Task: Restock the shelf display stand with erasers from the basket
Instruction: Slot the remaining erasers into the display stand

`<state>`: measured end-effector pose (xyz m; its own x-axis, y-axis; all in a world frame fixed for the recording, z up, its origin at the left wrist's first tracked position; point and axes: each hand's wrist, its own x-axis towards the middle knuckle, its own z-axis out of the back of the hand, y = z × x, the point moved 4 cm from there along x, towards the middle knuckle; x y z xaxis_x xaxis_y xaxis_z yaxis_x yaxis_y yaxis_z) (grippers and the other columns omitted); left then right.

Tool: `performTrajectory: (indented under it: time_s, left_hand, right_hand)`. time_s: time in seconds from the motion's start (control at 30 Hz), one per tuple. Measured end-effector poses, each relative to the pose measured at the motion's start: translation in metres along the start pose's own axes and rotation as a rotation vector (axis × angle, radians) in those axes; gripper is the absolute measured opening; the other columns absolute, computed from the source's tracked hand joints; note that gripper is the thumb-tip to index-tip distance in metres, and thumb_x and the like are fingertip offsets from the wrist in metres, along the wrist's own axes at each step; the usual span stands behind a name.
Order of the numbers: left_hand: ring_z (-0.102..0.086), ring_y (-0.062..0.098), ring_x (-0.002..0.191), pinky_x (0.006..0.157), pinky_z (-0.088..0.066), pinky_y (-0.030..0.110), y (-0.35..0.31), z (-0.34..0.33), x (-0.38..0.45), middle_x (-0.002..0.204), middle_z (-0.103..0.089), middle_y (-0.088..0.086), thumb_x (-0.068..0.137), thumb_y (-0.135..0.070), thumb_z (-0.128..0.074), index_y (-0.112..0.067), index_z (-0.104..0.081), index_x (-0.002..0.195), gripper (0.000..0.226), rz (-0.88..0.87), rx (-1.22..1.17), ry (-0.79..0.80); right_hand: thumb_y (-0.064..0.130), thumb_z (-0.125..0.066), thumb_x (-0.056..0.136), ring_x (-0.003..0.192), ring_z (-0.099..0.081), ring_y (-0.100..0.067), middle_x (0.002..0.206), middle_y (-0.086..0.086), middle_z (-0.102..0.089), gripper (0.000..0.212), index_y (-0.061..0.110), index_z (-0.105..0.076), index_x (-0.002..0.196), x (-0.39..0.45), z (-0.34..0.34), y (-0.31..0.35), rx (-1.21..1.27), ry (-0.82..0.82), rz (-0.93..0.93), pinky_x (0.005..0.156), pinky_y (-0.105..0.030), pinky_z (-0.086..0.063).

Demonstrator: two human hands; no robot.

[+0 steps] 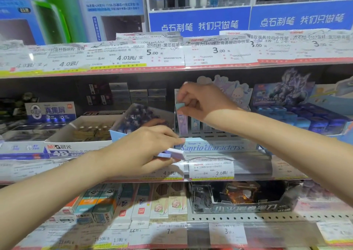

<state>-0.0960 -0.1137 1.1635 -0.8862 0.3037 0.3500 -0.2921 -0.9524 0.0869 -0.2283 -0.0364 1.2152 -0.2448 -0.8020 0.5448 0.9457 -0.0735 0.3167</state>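
Two hands worked: my right hand [200,100] pinched a teal eraser [180,106] over the cardboard display stand [214,146]; my left hand [145,150] gripped flat lilac erasers [172,153].

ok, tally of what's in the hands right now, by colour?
Teal eraser, pinched by the right hand over the Sanrio display stand: 1
Lavender erasers, held in the left hand: at least 1; looks like a small stack, exact count unclear
Total: at least 2
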Motion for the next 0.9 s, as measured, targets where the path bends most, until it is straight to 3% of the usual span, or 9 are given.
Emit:
performTrajectory:
  time_s: [0.13,0.23,0.37,0.4,0.5,0.57,0.67,0.77,0.9]
  left_hand:
    - [-0.052,0.009,0.105,0.085,-0.041,0.02,0.0,0.0,0.001,0.111,-0.071,0.004,0.085,-0.035,-0.05,-0.007,-0.065,0.115,0.043,0.019,-0.008,0.003]
    - [-0.051,0.009,0.104,0.085,-0.039,0.018,-0.001,0.001,0.002,0.108,-0.071,0.006,0.085,-0.033,-0.05,-0.006,-0.064,0.117,0.044,0.026,-0.018,0.003]
    - [-0.052,0.009,0.103,0.083,-0.041,0.018,-0.002,0.002,0.001,0.106,-0.07,0.008,0.084,-0.032,-0.05,-0.008,-0.064,0.117,0.043,0.05,-0.033,-0.012]
    - [-0.052,0.009,0.103,0.084,-0.041,0.018,-0.002,0.003,0.001,0.107,-0.07,0.006,0.085,-0.032,-0.05,-0.008,-0.064,0.116,0.042,0.051,-0.037,-0.015]
    - [-0.056,0.012,0.099,0.084,-0.044,0.023,-0.004,0.005,0.003,0.105,-0.071,0.003,0.09,-0.045,-0.045,-0.012,-0.068,0.107,0.044,0.072,-0.077,-0.022]
    - [-0.06,0.017,0.086,0.077,-0.045,0.034,-0.004,0.008,0.006,0.091,-0.069,0.004,0.09,-0.056,-0.035,-0.011,-0.066,0.094,0.055,0.14,-0.123,-0.005]
    - [-0.049,0.01,0.059,0.059,-0.041,0.029,-0.008,0.015,0.013,0.063,-0.054,-0.002,0.089,-0.054,-0.038,-0.015,-0.056,0.071,0.047,0.225,-0.178,-0.03]
    - [-0.033,0.008,0.048,0.048,-0.024,0.019,-0.016,0.023,0.022,0.05,-0.032,-0.008,0.088,-0.043,-0.044,-0.013,-0.046,0.06,0.041,0.288,-0.289,-0.114]
    - [-0.046,0.005,0.049,0.049,-0.032,0.017,-0.019,0.031,0.029,0.051,-0.051,-0.009,0.087,-0.046,-0.044,-0.006,-0.063,0.069,0.047,0.313,-0.329,-0.158]
  right_hand:
    - [0.025,-0.068,0.08,0.085,-0.062,-0.024,0.093,-0.006,-0.069,0.015,0.012,-0.068,0.088,-0.011,-0.003,-0.006,-0.047,-0.04,0.026,0.079,-0.039,-0.051]
    - [0.014,-0.064,0.08,0.088,-0.064,-0.026,0.094,-0.01,-0.069,0.007,0.009,-0.068,0.078,-0.016,-0.006,-0.009,0.028,-0.071,0.061,0.08,-0.042,-0.052]
    - [0.003,-0.055,0.078,0.091,-0.064,-0.025,0.095,-0.009,-0.07,0.016,0.006,-0.07,0.082,-0.019,-0.006,-0.011,0.092,-0.027,0.064,0.085,-0.04,-0.052]
    - [0.001,-0.053,0.079,0.094,-0.063,-0.024,0.098,-0.009,-0.069,0.02,0.006,-0.071,0.085,-0.018,-0.005,-0.01,0.112,0.005,0.051,0.087,-0.036,-0.051]
    - [0.0,-0.048,0.086,0.11,-0.057,-0.017,0.114,-0.004,-0.065,0.029,0.009,-0.071,0.1,-0.018,0.002,-0.012,0.132,0.104,-0.023,0.087,-0.006,-0.037]
    - [0.002,-0.05,0.088,0.112,-0.053,-0.004,0.118,0.001,-0.062,0.03,0.014,-0.067,0.11,-0.024,0.01,-0.009,0.179,0.074,-0.04,0.086,0.002,-0.032]
    - [0.007,-0.056,0.085,0.09,-0.06,0.001,0.097,0.007,-0.065,0.022,0.017,-0.064,0.102,-0.035,0.025,0.002,0.453,0.042,-0.048,0.081,-0.007,-0.045]
    - [0.014,-0.06,0.084,0.075,-0.061,-0.009,0.079,0.003,-0.066,0.016,0.013,-0.065,0.1,-0.045,0.029,0.019,0.639,0.189,-0.034,0.074,-0.017,-0.049]
    - [0.006,-0.068,0.08,0.08,-0.066,-0.039,0.089,-0.016,-0.072,0.019,0.009,-0.067,0.098,-0.05,0.03,0.027,0.644,0.205,-0.01,0.081,-0.053,-0.05]
